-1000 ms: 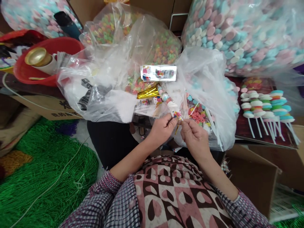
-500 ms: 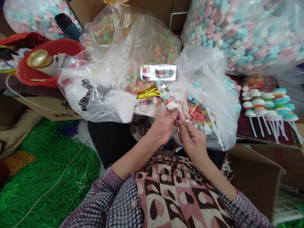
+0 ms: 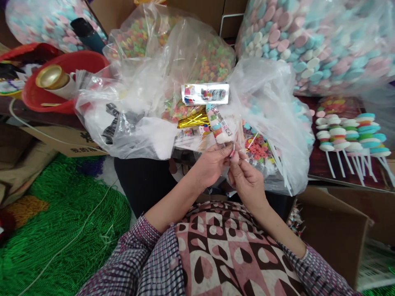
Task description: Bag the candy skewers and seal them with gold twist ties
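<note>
A wrapped candy skewer (image 3: 218,126) of stacked pastel discs in a printed clear sleeve points up and away from me. My left hand (image 3: 212,164) pinches its lower end. My right hand (image 3: 243,174) meets it from the right, fingertips closed on the sleeve's neck and stick just below the candies. A bundle of gold twist ties (image 3: 193,119) lies just beyond the hands, beside a flat pack of printed sleeves (image 3: 205,94).
Open clear bags of coloured ring candies (image 3: 197,61) and pastel disc candies (image 3: 311,45) crowd the bench. Finished skewers (image 3: 348,137) lie at the right. A red basin (image 3: 66,76) sits at the left, green netting (image 3: 58,222) on the floor, a cardboard box (image 3: 333,230) lower right.
The skewer has tipped more upright and both hands have drawn slightly closer together and toward me, the right fingers working around the sleeve's neck.
</note>
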Motion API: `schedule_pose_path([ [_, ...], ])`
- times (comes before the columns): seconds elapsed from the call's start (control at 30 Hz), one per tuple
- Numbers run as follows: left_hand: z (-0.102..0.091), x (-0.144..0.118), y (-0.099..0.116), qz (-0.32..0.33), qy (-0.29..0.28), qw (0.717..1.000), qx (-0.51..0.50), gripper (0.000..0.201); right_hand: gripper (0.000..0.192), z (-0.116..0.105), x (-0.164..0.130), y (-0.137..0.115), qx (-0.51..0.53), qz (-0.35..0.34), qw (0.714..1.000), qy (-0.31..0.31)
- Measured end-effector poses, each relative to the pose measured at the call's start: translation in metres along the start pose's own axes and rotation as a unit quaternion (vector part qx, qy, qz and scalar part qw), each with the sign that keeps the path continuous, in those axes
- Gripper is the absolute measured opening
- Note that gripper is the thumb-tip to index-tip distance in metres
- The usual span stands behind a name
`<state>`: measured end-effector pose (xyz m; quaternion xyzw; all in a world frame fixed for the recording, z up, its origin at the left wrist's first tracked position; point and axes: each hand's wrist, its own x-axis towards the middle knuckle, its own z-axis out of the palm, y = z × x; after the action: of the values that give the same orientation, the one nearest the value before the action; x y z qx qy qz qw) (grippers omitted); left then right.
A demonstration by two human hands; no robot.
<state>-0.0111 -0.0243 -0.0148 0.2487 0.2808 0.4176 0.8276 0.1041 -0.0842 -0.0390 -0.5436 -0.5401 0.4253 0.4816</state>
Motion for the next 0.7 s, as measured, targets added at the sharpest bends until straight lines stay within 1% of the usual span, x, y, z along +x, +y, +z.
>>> schedule_pose_path([
  [0.07,-0.003,0.000,0.004,-0.007,-0.023,1.000,-0.017,0.014,0.031,0.000,0.001,0.001,0.000,-0.007,1.000,0.002],
  [0.13,-0.003,0.000,0.008,-0.011,-0.039,0.998,-0.042,0.013,0.028,0.000,0.002,0.001,0.000,-0.018,1.000,0.006],
  [0.2,0.000,-0.001,0.010,-0.006,-0.025,0.998,-0.054,0.018,0.026,0.000,0.003,0.002,-0.002,-0.023,1.000,0.010],
  [0.27,0.004,-0.002,0.010,0.005,-0.002,0.999,-0.042,0.031,0.025,0.001,0.003,0.003,-0.003,-0.026,1.000,0.008],
  [0.33,0.009,-0.003,0.008,0.023,0.011,0.999,-0.022,0.037,0.023,0.002,0.002,0.003,-0.002,-0.029,1.000,0.008],
  [0.43,0.013,-0.002,0.004,0.041,0.032,0.999,-0.003,0.031,0.022,0.002,0.001,0.004,-0.010,-0.036,0.999,0.007],
  [0.5,0.013,-0.001,0.002,0.041,0.041,0.998,0.007,0.030,0.021,0.002,0.000,0.005,-0.015,-0.044,0.999,0.005],
  [0.6,0.009,-0.001,0.001,0.041,0.035,0.998,0.032,0.035,0.022,0.000,-0.001,0.007,-0.025,-0.048,0.999,-0.001],
  [0.7,0.003,0.000,0.000,0.039,0.025,0.997,0.059,0.035,0.024,-0.002,-0.001,0.009,-0.047,-0.041,0.998,-0.002],
])
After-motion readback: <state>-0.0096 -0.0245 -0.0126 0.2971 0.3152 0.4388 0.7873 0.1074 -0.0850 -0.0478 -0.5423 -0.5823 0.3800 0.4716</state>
